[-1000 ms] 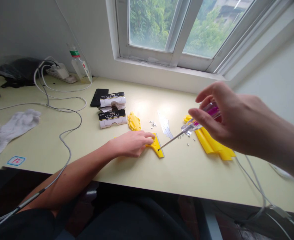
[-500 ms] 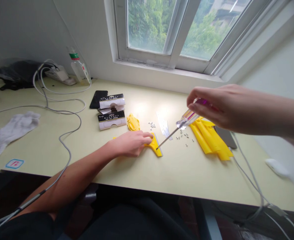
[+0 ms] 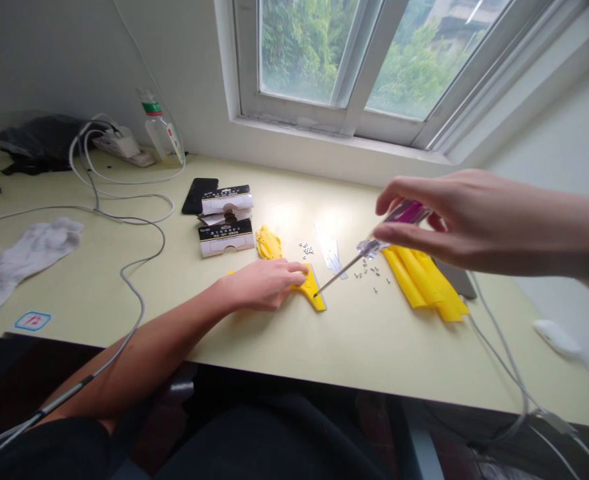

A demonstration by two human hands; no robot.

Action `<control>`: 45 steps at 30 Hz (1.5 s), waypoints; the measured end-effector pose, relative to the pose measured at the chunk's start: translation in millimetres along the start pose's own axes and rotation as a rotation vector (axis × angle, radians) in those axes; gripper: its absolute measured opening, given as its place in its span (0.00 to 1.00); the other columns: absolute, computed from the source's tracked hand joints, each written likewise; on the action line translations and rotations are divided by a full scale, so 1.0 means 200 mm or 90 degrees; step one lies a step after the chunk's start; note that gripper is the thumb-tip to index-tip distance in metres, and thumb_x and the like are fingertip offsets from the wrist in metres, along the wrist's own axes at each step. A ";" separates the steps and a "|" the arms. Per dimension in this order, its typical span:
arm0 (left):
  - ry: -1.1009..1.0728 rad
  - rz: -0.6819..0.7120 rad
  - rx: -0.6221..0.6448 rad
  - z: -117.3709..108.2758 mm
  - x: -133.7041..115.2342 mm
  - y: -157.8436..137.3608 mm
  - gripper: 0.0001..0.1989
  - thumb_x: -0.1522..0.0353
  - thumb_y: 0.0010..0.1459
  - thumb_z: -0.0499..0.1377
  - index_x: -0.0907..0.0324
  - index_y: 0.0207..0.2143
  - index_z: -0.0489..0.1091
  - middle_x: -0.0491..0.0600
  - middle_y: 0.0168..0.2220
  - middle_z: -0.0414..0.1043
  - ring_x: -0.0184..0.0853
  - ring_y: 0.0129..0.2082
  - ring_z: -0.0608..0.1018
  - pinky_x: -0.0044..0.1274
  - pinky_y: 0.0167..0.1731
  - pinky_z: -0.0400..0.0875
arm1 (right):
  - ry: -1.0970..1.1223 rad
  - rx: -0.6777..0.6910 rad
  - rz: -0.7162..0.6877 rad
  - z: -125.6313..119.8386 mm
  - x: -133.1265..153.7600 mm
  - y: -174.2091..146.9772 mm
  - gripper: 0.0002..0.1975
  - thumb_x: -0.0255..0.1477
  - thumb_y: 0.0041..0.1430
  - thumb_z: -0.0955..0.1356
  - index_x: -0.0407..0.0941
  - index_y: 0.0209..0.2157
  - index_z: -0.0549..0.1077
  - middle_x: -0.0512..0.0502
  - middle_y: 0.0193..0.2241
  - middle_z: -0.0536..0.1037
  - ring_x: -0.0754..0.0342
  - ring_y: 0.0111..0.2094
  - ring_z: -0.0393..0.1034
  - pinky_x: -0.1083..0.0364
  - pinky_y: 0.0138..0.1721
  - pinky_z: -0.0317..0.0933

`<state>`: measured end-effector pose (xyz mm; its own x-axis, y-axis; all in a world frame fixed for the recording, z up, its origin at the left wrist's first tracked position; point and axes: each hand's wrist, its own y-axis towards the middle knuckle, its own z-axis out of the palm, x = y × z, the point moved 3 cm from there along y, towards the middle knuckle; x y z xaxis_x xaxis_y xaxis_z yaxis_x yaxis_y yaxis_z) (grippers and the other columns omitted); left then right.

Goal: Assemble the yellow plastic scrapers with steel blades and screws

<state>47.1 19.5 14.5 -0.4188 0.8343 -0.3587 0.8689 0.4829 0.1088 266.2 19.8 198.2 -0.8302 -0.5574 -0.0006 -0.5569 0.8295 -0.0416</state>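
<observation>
A pale yellow tabletop (image 3: 354,353), smooth and faintly glossy, runs beneath a sliding window (image 3: 301,110) whose panes show green foliage. Over the table's right side, my right hand (image 3: 437,217) pinches a screwdriver (image 3: 367,249) by its handle, between thumb and fingers. My left hand (image 3: 264,283) lies low across the middle, fingers bent down onto a yellow plastic tool (image 3: 315,295). Thin yellow sheets (image 3: 424,287), creased into soft folds, lie below my right hand. At far left rests a crumpled, soft-looking white glove (image 3: 29,260). Folded card packs (image 3: 227,239), black and pale with curved cut-outs, sit beyond my left wrist.

The flat plastic tool lies partly hidden beneath my left fingers, its flared end, edged by a straight gray strip, emerging just to their right. The screwdriver, with a clear, purple-tinted handle and slim metal shaft, slants down to the left, its tip at that flared end. Rounded yellow pieces (image 3: 268,243) are heaped just past my left knuckles. Flat, shiny strips (image 3: 329,250) lie between my hands, toward the window. Smallest of all, ring-shaped nuts (image 3: 307,250) cluster beyond my left fingertips, and tiny screws (image 3: 365,271) scatter between strips and sheets.
</observation>
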 end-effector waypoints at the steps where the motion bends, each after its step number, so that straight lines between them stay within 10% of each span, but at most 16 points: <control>1: 0.002 -0.002 0.001 0.00 0.00 0.00 0.13 0.77 0.60 0.53 0.58 0.43 0.72 0.51 0.55 0.70 0.39 0.51 0.76 0.27 0.45 0.73 | -0.032 -0.013 0.028 0.00 -0.01 0.00 0.20 0.50 0.59 0.63 0.49 0.36 0.75 0.46 0.25 0.76 0.53 0.21 0.66 0.53 0.23 0.57; 7: -0.005 -0.002 0.000 0.00 0.00 0.00 0.13 0.77 0.60 0.53 0.57 0.43 0.72 0.50 0.54 0.71 0.38 0.51 0.76 0.27 0.45 0.72 | 0.123 -0.002 -0.052 0.01 -0.02 -0.01 0.23 0.49 0.58 0.64 0.50 0.49 0.68 0.46 0.37 0.78 0.51 0.31 0.73 0.54 0.27 0.64; 12: 0.000 -0.010 0.004 0.00 0.00 0.00 0.11 0.76 0.60 0.53 0.57 0.41 0.72 0.50 0.56 0.70 0.38 0.50 0.76 0.26 0.45 0.72 | -0.053 -0.035 0.085 -0.01 -0.01 -0.01 0.29 0.56 0.61 0.53 0.48 0.36 0.71 0.46 0.22 0.73 0.53 0.20 0.65 0.52 0.25 0.60; 17: 0.000 -0.011 0.009 -0.01 -0.01 0.00 0.12 0.77 0.60 0.53 0.57 0.41 0.72 0.49 0.56 0.70 0.38 0.50 0.76 0.26 0.44 0.72 | 0.073 0.018 -0.031 -0.01 0.00 -0.01 0.24 0.53 0.59 0.60 0.52 0.47 0.68 0.46 0.37 0.79 0.52 0.30 0.73 0.53 0.26 0.64; 22: 0.007 -0.010 0.011 -0.01 -0.01 0.00 0.12 0.77 0.60 0.52 0.58 0.41 0.72 0.49 0.56 0.70 0.38 0.50 0.76 0.26 0.43 0.72 | -0.037 -0.011 0.061 0.00 -0.07 -0.01 0.29 0.57 0.60 0.56 0.47 0.36 0.72 0.46 0.23 0.75 0.55 0.18 0.66 0.55 0.18 0.56; 26: 0.015 -0.007 0.013 -0.01 -0.01 0.00 0.13 0.77 0.60 0.51 0.58 0.42 0.72 0.49 0.56 0.70 0.38 0.50 0.76 0.26 0.42 0.72 | 0.110 0.005 -0.039 0.01 -0.04 -0.02 0.26 0.54 0.57 0.63 0.50 0.48 0.67 0.45 0.34 0.79 0.54 0.27 0.71 0.54 0.23 0.63; 32: 0.015 -0.006 0.017 -0.01 0.00 0.01 0.14 0.77 0.59 0.52 0.57 0.44 0.72 0.49 0.58 0.69 0.38 0.51 0.76 0.26 0.42 0.72 | -0.067 -0.010 0.124 0.00 -0.05 0.00 0.29 0.56 0.61 0.55 0.48 0.39 0.72 0.48 0.23 0.73 0.56 0.20 0.63 0.52 0.25 0.60; 45: 0.016 -0.010 0.020 -0.01 -0.01 0.01 0.16 0.77 0.60 0.52 0.57 0.47 0.72 0.49 0.58 0.69 0.39 0.53 0.75 0.27 0.46 0.72 | 0.074 0.019 -0.004 0.01 -0.08 -0.02 0.21 0.47 0.60 0.64 0.51 0.50 0.68 0.45 0.39 0.78 0.52 0.33 0.73 0.54 0.26 0.66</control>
<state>48.0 19.6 17.2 -0.4387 0.8332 -0.3367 0.8697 0.4879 0.0742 282.6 25.0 195.7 -0.8248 -0.5535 0.1156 -0.5627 0.8236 -0.0711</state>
